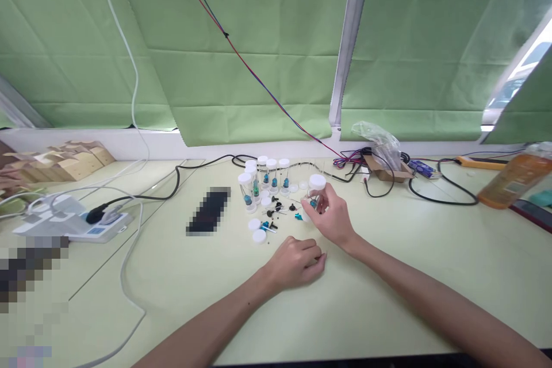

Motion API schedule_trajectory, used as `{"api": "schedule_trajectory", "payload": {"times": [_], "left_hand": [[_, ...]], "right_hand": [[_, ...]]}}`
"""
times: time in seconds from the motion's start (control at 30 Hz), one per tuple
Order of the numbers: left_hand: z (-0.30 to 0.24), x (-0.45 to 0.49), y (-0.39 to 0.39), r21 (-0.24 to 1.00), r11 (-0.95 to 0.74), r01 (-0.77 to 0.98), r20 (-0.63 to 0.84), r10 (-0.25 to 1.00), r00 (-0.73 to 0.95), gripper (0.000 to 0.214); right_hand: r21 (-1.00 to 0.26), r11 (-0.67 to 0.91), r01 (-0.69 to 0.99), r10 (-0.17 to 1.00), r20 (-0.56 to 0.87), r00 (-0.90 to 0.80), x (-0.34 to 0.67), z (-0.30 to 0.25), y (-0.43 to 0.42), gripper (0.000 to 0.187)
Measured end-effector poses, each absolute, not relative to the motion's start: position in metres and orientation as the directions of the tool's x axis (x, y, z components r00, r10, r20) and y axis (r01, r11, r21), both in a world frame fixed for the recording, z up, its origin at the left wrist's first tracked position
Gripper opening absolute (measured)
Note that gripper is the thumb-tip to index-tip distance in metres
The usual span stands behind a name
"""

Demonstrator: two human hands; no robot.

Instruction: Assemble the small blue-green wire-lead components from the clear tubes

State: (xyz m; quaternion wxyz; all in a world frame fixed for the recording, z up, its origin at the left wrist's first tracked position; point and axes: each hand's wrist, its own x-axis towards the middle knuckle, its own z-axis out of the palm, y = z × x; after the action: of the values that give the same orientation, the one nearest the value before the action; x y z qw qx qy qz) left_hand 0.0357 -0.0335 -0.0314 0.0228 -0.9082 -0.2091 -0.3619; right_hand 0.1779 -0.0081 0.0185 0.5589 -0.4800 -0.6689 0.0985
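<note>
so, right hand grips capped vial

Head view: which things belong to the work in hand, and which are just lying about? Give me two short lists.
Work in hand, judging by the right hand:
- capped vial it holds
- standing vials
- loose white caps
- small black and blue parts

Apparently just lying about:
- power strip
- cardboard pieces
- orange bottle
- plastic bag
</note>
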Motion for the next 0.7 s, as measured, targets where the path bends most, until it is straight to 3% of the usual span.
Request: {"api": "schedule_trajectory", "payload": {"times": [0.27,0.4,0.57,0.7], "left_hand": [[-0.027,0.038,-0.033,0.088,-0.938,0.336,0.642,0.311,0.701,0.032],[-0.027,0.037,-0.033,0.101,-0.936,0.338,0.637,0.322,0.7,0.031],[-0.031,0.037,-0.032,0.133,-0.923,0.361,0.616,0.363,0.699,0.031],[-0.033,0.036,-0.032,0.171,-0.901,0.397,0.563,0.421,0.712,0.029]], "right_hand": [[-0.585,0.563,0.584,0.693,0.719,0.05,0.183,0.071,0.02,0.023],[-0.622,0.525,0.581,0.75,0.66,0.029,0.174,0.072,0.045,0.025],[-0.636,0.491,0.596,0.811,0.583,-0.046,0.16,0.064,0.068,0.059],[-0.578,0.473,0.665,0.832,0.543,-0.119,0.157,0.076,0.076,0.059]]}}
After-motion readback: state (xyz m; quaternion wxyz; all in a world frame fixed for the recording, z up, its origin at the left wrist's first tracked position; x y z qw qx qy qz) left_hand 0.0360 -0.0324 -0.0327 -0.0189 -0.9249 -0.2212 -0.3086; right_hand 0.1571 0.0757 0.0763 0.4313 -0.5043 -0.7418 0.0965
